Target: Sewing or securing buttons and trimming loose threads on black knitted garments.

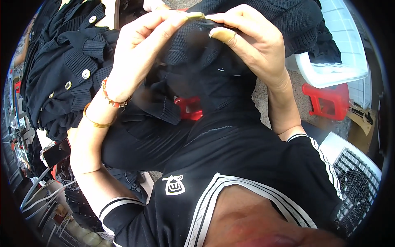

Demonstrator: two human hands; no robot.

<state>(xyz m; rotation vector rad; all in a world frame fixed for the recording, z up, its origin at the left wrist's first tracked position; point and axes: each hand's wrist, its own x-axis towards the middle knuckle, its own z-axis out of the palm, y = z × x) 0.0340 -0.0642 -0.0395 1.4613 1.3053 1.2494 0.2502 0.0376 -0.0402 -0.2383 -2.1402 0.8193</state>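
Observation:
At the top centre I hold a black knitted garment [181, 46], its edge raised between both hands. My left hand [150, 39] is closed in a pinch on this edge, its thumb tipped with a yellow cover. Facing it, my right hand [257, 45] pinches the same edge with thumb and forefinger; a yellow cover wraps that thumb too. The fingertips of both hands nearly meet. Below them the cloth drapes toward my lap, and its folds hide the underside.
Black button-front cardigans [61, 78] lie heaped on my left. A white plastic bin [341, 76] holding dark cloth stands at the right, beside a red stool [327, 103]. At lower right sits a basket [356, 177] with tangled dark wire-like material. More red plastic [191, 108] shows under the garment.

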